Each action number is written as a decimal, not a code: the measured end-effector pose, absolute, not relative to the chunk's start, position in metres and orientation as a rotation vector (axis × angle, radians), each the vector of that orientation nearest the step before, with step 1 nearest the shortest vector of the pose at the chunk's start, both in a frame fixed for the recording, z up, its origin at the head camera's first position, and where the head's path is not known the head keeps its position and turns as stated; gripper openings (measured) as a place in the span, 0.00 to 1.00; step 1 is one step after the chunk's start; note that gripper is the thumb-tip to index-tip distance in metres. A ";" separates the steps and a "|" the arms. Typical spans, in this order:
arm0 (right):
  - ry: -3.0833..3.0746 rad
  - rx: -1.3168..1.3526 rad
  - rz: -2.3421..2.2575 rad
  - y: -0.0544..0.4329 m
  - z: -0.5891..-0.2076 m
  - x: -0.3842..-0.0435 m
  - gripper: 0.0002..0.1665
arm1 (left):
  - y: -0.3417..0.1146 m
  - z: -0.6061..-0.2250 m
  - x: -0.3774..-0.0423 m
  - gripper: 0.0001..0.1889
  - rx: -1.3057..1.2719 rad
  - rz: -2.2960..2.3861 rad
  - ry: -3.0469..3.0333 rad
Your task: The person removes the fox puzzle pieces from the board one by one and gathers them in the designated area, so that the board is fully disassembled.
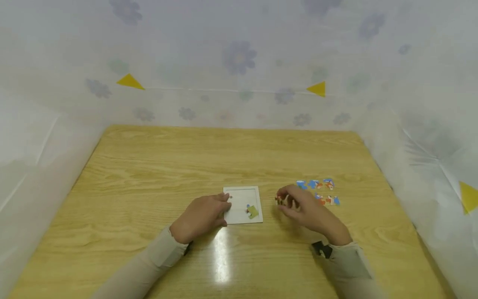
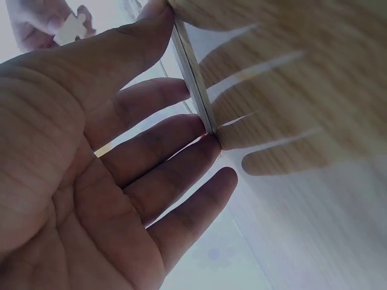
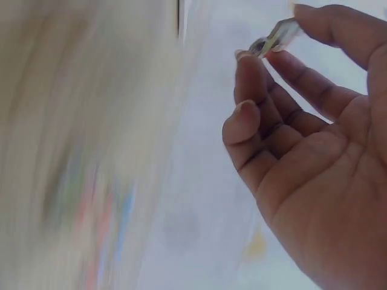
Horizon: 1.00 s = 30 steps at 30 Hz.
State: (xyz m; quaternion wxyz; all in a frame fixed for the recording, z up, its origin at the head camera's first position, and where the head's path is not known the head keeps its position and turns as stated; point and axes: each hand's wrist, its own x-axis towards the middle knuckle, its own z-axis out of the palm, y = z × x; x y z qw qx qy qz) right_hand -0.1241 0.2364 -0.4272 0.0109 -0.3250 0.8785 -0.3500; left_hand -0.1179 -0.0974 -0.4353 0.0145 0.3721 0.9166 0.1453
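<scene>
A square white puzzle tray lies on the table, with a green puzzle piece in its lower right corner. My left hand rests at the tray's left side. In the left wrist view its extended fingers touch the tray's edge. To the right of the tray, above the table, my right hand pinches a small puzzle piece between thumb and fingertips. The picture side of this piece is mostly hidden in the head view.
Several blue and orange puzzle pieces lie in two loose rows beyond and right of the right hand, which partly covers them. The wooden table is bordered by pale flowered sheeting at its back and sides.
</scene>
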 end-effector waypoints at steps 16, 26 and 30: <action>3.007 -0.509 -0.626 0.342 -0.436 -0.093 0.16 | -0.099 -0.440 -0.119 0.18 1.155 0.482 2.850; 2.969 -0.512 -0.695 0.335 -0.445 -0.087 0.14 | -0.098 -0.440 -0.121 0.15 1.166 0.478 2.851; 3.007 -0.584 -0.696 0.331 -0.445 -0.088 0.16 | -0.099 -0.440 -0.121 0.16 1.162 0.498 2.851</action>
